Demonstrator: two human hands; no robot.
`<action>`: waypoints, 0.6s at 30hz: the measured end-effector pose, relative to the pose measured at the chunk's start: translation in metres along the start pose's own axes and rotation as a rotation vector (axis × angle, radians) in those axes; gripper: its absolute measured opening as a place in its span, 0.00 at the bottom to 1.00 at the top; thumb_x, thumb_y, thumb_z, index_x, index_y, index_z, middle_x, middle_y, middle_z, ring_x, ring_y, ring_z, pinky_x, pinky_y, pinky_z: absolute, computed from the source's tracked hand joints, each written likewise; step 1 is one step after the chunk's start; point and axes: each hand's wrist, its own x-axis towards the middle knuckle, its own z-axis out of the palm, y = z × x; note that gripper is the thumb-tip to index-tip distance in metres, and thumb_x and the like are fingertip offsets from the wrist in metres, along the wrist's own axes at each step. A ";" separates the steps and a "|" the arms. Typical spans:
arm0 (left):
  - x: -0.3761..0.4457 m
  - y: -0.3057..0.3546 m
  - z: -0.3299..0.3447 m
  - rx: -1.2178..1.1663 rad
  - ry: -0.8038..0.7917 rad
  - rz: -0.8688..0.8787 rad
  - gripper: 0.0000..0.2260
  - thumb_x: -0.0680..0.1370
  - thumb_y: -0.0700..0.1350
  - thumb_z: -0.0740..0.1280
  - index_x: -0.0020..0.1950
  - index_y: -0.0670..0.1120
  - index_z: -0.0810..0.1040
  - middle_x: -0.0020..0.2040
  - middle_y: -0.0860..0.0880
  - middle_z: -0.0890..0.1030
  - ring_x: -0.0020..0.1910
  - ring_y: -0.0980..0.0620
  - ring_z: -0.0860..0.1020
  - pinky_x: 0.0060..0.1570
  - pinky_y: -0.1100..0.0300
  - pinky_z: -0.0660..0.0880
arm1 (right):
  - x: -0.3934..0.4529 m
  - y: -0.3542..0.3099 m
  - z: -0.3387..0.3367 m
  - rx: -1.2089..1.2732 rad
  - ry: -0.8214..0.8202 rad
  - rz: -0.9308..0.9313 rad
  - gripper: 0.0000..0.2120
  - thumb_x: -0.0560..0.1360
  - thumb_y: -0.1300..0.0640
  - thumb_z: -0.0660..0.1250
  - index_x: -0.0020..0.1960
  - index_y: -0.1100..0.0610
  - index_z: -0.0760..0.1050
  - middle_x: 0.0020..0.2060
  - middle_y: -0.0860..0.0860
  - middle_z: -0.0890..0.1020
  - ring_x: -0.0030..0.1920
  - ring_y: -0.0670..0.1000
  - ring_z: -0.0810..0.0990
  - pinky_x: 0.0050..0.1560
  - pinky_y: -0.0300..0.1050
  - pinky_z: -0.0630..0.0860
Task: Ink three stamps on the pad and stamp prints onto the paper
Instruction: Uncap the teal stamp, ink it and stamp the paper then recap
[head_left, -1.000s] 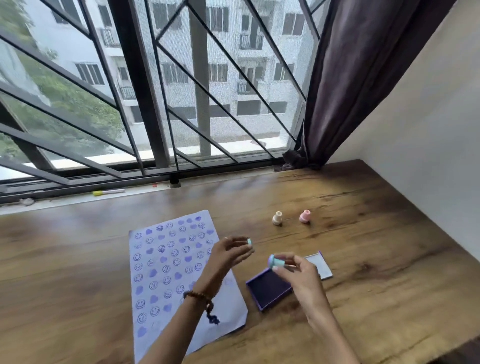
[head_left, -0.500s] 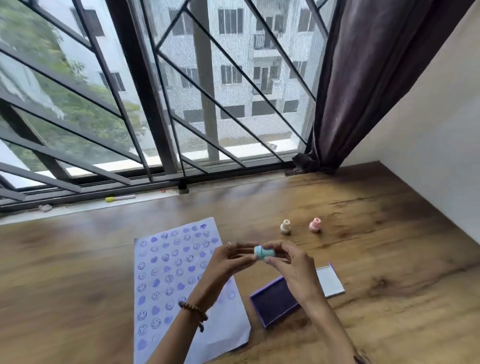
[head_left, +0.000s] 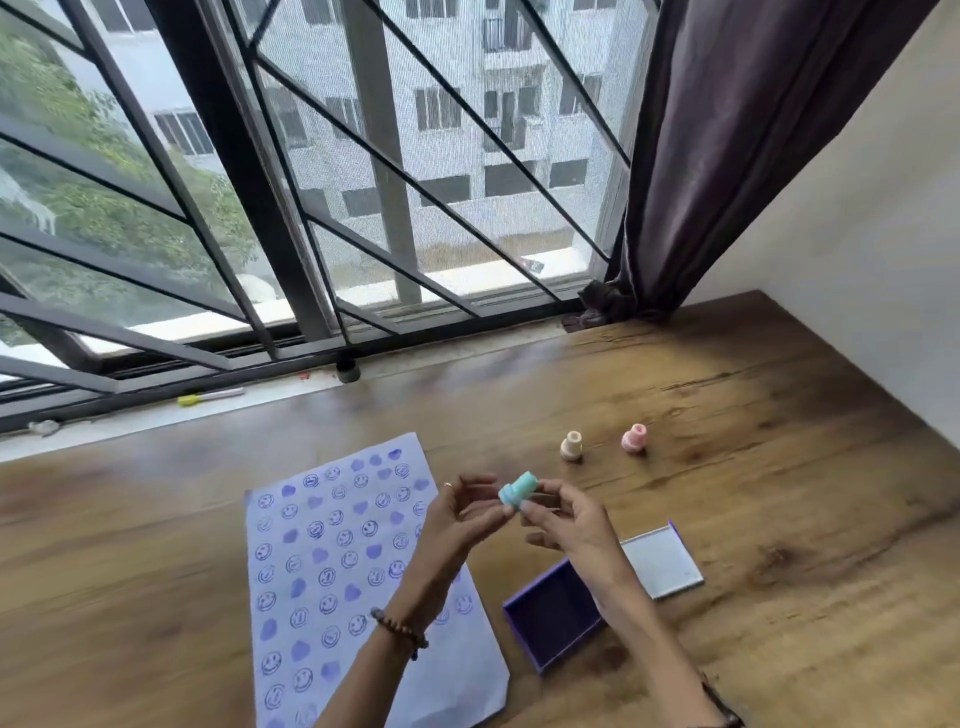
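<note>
A teal stamp (head_left: 517, 490) is held in the air between the fingertips of both hands, tilted with its wide end up and to the right. My left hand (head_left: 457, 519) pinches its lower end and my right hand (head_left: 571, 525) grips it from the right. Below lies the white paper (head_left: 332, 561), covered with several purple smiley and heart prints. The open purple ink pad (head_left: 550, 618) sits to the paper's right, under my right forearm, with its lid (head_left: 660, 564) lying flat beside it. A beige stamp (head_left: 571, 446) and a pink stamp (head_left: 634, 439) stand upright farther back.
The wooden table (head_left: 779, 493) runs up to a window sill with a yellow-capped marker (head_left: 208, 397) on it. A barred window is behind, a dark curtain (head_left: 727, 156) hangs at the back right, and a white wall borders the table's right side.
One second ago my hands were apart, the left holding a small teal piece and the right the teal stamp. They have come together, and both now hold the stamp.
</note>
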 end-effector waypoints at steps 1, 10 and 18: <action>0.003 -0.002 -0.002 0.036 0.020 0.007 0.14 0.69 0.37 0.73 0.54 0.42 0.75 0.54 0.41 0.81 0.53 0.46 0.81 0.52 0.61 0.79 | 0.004 0.003 0.002 -0.025 0.011 0.002 0.08 0.70 0.60 0.71 0.44 0.48 0.81 0.40 0.46 0.84 0.40 0.43 0.82 0.38 0.37 0.80; 0.028 -0.009 -0.008 0.802 0.227 0.260 0.10 0.70 0.44 0.72 0.50 0.46 0.78 0.53 0.48 0.80 0.56 0.49 0.74 0.54 0.59 0.68 | 0.046 0.010 0.021 -0.522 0.085 -0.140 0.09 0.68 0.61 0.72 0.47 0.53 0.79 0.45 0.51 0.83 0.41 0.44 0.79 0.38 0.25 0.71; 0.029 -0.011 -0.002 0.913 0.291 0.243 0.17 0.70 0.41 0.71 0.56 0.42 0.74 0.61 0.44 0.74 0.67 0.44 0.64 0.65 0.60 0.57 | 0.044 0.012 0.028 -0.667 0.152 -0.157 0.12 0.70 0.62 0.70 0.51 0.52 0.77 0.48 0.50 0.82 0.43 0.48 0.81 0.47 0.45 0.79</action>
